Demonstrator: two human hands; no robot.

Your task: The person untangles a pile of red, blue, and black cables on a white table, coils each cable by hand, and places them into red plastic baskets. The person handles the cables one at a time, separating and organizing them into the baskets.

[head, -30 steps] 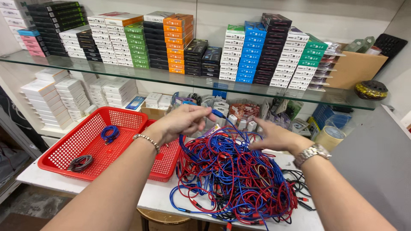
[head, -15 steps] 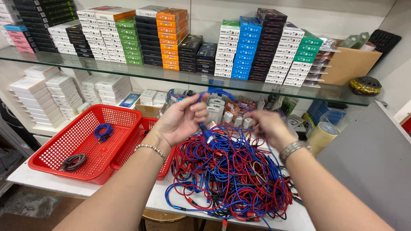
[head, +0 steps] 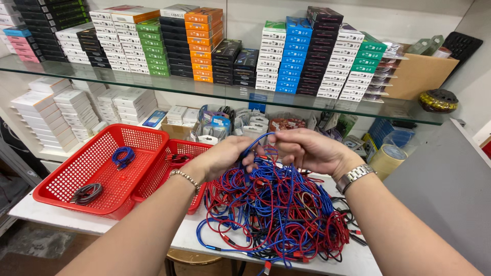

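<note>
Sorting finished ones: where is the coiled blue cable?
The coiled blue cable lies in the left red basket, above the grey coil.

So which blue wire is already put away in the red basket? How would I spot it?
Find the big red plastic mesh basket on the left of the white table. Near its back lies a small coiled blue cable. Its only neighbour in that basket is a dark grey coiled cable nearer the front, so blue gives it away.

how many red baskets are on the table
2. The larger red basket sits at the table's left end, holding two coiled cables. The second red basket is right beside it, partly hidden behind the left hand.
</note>
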